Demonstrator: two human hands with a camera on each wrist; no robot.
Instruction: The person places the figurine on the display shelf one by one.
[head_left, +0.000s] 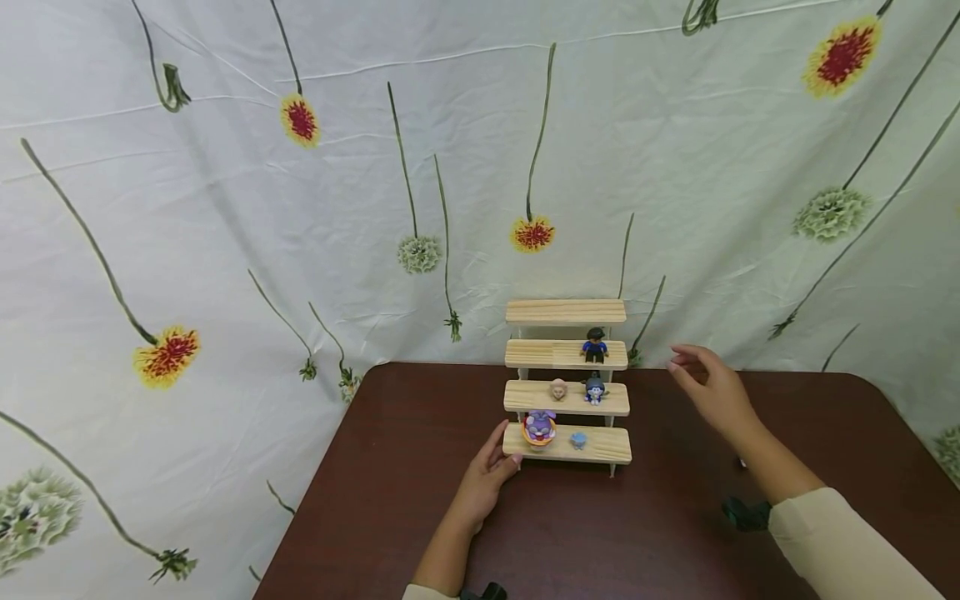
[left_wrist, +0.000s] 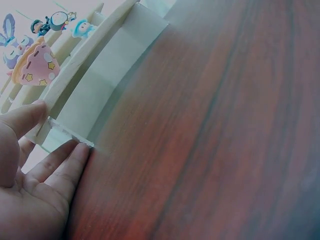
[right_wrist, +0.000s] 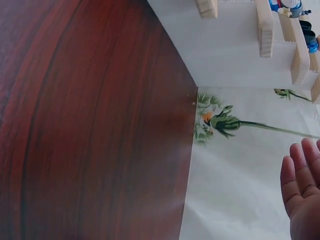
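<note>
At shelf's lowest step (head_left: 600,447): left hand (head_left: 483,479) touching, relaxed grip | right hand (head_left: 712,390) raised (empty, fingers loose)

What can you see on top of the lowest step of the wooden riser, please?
On the lowest step stand a purple figure in an orange dish and a small blue toy. The left hand touches its left end, covering nothing.

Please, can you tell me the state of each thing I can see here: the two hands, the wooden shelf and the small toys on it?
left hand: open, fingers touching the bottom step's left end
right hand: open, raised beside the shelf, holding nothing
stepped wooden shelf: upright on the table
blue-shirted figure: standing, second step
purple toy: on the bottom step
</note>
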